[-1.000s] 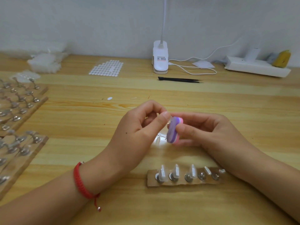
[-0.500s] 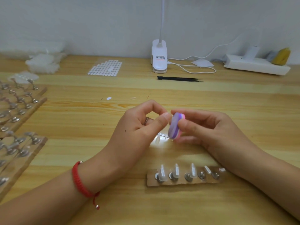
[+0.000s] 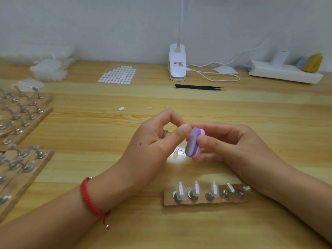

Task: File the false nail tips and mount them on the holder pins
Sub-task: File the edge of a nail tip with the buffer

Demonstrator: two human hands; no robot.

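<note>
Both hands meet above the middle of the wooden worktop (image 3: 179, 105). The right hand (image 3: 233, 146) grips a small purple and pink file block (image 3: 193, 142), thumb on the near face and fingers curled behind it, the block standing almost upright. The left hand (image 3: 158, 141), with a red bracelet (image 3: 88, 196) at its wrist, has thumb and forefinger pressed tip to tip against the block's upper edge; I cannot tell whether a nail tip sits between them. Just below the hands one clear nail tip (image 3: 175, 155) lies loose on the worktop. Nearer the person lies a short holder strip (image 3: 203, 201) with a row of five metal pins, and clear tips stand on the pins; the rightmost pin is partly hidden by the right wrist. More holder boards (image 3: 23, 112) with bare pins lie along the left edge. Toward the wall are a sheet of white adhesive tabs (image 3: 117, 75), a white clip lamp (image 3: 177, 63) with its cable, black tweezers (image 3: 197, 86) and a white power strip (image 3: 283, 72)
</note>
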